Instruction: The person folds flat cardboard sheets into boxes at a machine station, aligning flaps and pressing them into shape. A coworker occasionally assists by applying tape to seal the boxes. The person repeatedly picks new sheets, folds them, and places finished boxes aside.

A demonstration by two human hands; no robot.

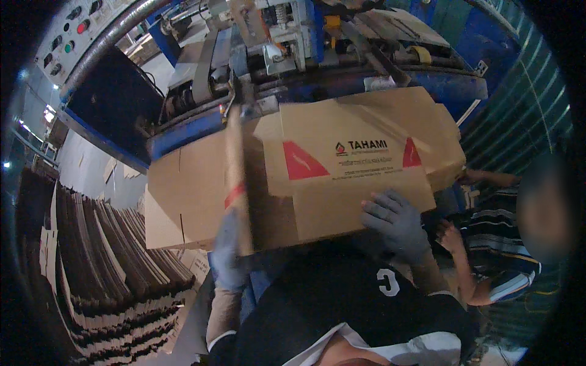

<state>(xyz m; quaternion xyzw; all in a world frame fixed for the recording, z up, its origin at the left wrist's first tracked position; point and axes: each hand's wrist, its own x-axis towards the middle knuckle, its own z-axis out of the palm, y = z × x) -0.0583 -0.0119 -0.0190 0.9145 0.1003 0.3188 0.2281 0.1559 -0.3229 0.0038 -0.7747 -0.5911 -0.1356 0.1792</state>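
A brown cardboard box blank (364, 202) lies folded in front of me, with dark print and red corner shapes on its upper panel. Across its left part, a cardboard flap (238, 165) with a red stripe stands up nearly edge-on, slightly blurred. My left hand (228, 253), in a grey glove, is against the left side of this flap near its lower end, its blurred fingers stretched along the board. In a matching grey glove, my right hand (397, 226) rests with spread fingers on the lower edge of the printed panel.
A blue machine (305, 91) with rollers and belts stands just beyond the cardboard. Its control panel (73, 36) is at the upper left. Stacked cardboard sheets (116, 268) fill the lower left. Another person (488, 238) in a striped shirt is close on my right.
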